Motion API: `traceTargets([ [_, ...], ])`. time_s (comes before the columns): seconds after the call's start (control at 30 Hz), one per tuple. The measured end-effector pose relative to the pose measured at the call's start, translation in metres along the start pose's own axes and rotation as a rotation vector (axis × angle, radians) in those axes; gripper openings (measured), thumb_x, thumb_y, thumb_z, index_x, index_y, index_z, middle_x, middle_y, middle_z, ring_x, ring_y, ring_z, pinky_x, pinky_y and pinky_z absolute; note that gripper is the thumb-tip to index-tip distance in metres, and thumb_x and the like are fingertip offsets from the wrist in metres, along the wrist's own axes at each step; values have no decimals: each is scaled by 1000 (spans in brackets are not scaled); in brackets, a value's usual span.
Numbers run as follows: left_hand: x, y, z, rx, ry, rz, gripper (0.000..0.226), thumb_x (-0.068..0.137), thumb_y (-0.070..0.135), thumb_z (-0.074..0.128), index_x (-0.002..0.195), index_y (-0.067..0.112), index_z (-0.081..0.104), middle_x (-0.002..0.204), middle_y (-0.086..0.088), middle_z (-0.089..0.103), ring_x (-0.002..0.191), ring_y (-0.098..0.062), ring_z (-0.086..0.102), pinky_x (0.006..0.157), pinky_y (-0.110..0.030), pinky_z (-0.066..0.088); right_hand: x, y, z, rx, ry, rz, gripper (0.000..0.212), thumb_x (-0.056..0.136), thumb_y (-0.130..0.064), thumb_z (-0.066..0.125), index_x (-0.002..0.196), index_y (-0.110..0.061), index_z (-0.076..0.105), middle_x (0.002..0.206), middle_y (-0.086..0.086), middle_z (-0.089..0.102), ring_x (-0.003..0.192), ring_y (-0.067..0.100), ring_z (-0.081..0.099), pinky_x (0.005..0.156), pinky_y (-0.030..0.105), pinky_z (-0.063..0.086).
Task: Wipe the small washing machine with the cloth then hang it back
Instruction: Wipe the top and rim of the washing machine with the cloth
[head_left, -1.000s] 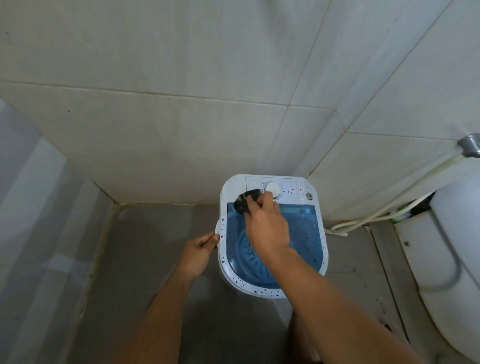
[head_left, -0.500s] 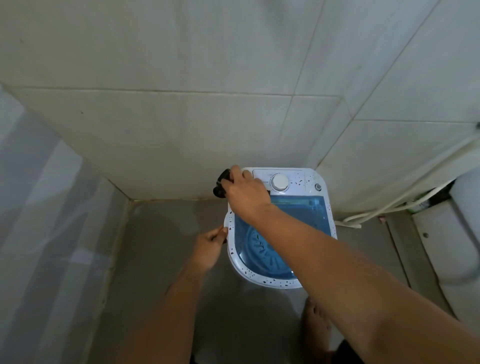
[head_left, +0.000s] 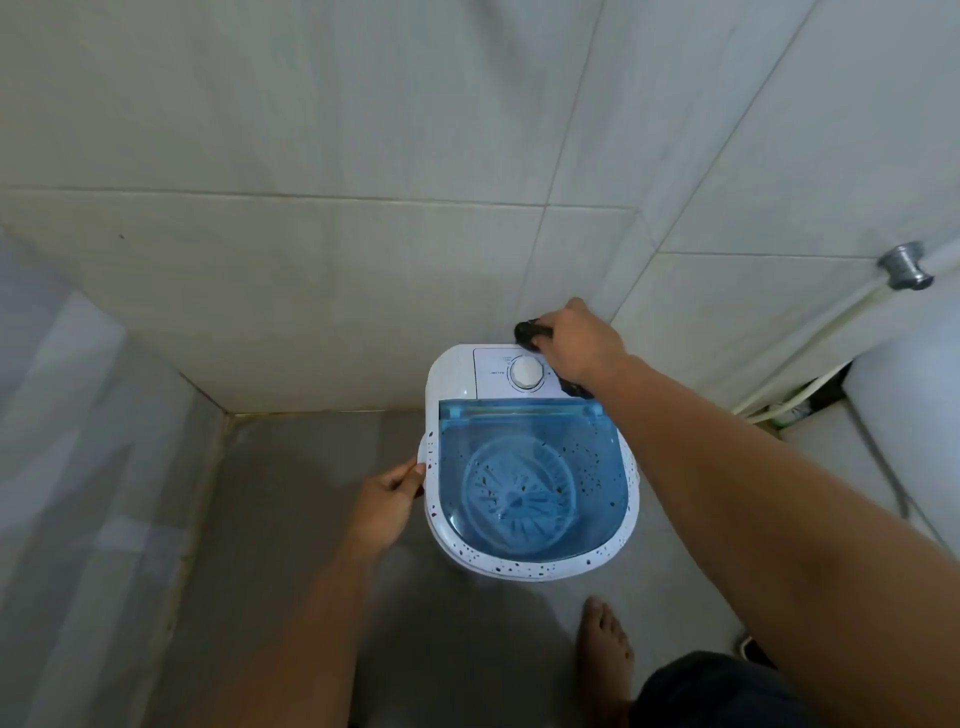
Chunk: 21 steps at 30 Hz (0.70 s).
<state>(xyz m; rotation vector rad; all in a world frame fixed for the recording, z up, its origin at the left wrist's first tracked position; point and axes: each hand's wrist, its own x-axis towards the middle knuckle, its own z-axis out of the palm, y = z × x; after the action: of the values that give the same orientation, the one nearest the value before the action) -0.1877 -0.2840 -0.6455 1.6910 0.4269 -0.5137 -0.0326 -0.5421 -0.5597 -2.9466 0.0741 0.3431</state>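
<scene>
Washing machine (head_left: 530, 457): we see a small white top-loader standing on the grey floor (head_left: 291, 519) in the corner of a tiled room, its back edge close to the wall tiles (head_left: 311, 156).
Lid (head_left: 530, 478): we note a translucent blue cover, shut, through which the ribbed agitator disc shows; dark specks dot the lid and the white rim.
Control panel: we find a round white dial (head_left: 526, 372) at the rear of the top, just left of the right hand.
Cloth (head_left: 531, 332): we see a dark, bunched rag at the back right corner of the machine top; one end pokes out past the fingers, another shows below the wrist by the lid hinge.
Right hand (head_left: 582, 345): we see it closed around the cloth, pressing it on the rear corner; the forearm crosses over the right edge of the machine and hides that side.
Left hand (head_left: 387, 501): we see it gripping the left rim of the machine, thumb on top.
Surroundings: we mark a metal wall fitting (head_left: 905, 266) with a pale hose (head_left: 810, 348) running down to the right of the machine, a white fixture (head_left: 914, 415) at the right edge, and a bare foot (head_left: 605, 649) on the floor in front.
</scene>
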Motion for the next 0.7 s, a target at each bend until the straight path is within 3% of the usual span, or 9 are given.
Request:
traceTargets([
  [0.07, 2, -1, -2, 12, -14, -20, 32, 101, 26, 53, 130, 21, 67, 113, 0, 76, 103, -8, 70, 101, -29, 46, -12, 21, 6, 40, 73, 12, 33, 102, -33, 54, 132, -26, 65, 122, 13, 47, 101, 34, 60, 83, 40, 52],
  [0.2, 1, -1, -2, 12, -23, -25, 32, 102, 26, 53, 130, 23, 66, 114, 2, 75, 103, -8, 70, 104, -30, 44, -43, 34, 28, 13, 205, -114, 32, 100, -32, 59, 130, -24, 66, 119, 10, 50, 97, 31, 58, 75, 42, 56],
  [0.33, -1, 2, -2, -2, -22, -11, 30, 102, 24, 53, 129, 24, 66, 113, 3, 74, 90, 5, 68, 88, -17, 46, -67, 47, 40, -107, 262, -237, 33, 94, -26, 69, 126, -18, 69, 112, 13, 57, 90, 35, 60, 61, 42, 55],
  [0.4, -1, 2, -1, 1, -26, -5, 30, 102, 25, 53, 129, 25, 66, 109, 6, 75, 86, 10, 67, 90, -18, 46, -70, 58, 40, -193, 249, -323, 38, 90, -23, 73, 128, -19, 69, 110, 14, 59, 87, 36, 61, 58, 42, 55],
  [0.5, -2, 1, -1, -3, -27, -16, 30, 101, 27, 55, 129, 25, 66, 111, 6, 76, 93, 4, 69, 96, -22, 43, -60, 55, 30, -218, 230, -317, 38, 95, -25, 66, 132, -21, 66, 114, 13, 57, 93, 36, 60, 64, 44, 55],
  [0.7, -3, 3, -1, 26, -8, -14, 28, 100, 30, 55, 125, 30, 68, 93, 19, 75, 91, 8, 68, 99, -26, 41, -12, 12, 11, -97, 124, -65, 29, 103, -30, 50, 124, -18, 65, 122, 13, 47, 106, 37, 54, 82, 43, 49],
])
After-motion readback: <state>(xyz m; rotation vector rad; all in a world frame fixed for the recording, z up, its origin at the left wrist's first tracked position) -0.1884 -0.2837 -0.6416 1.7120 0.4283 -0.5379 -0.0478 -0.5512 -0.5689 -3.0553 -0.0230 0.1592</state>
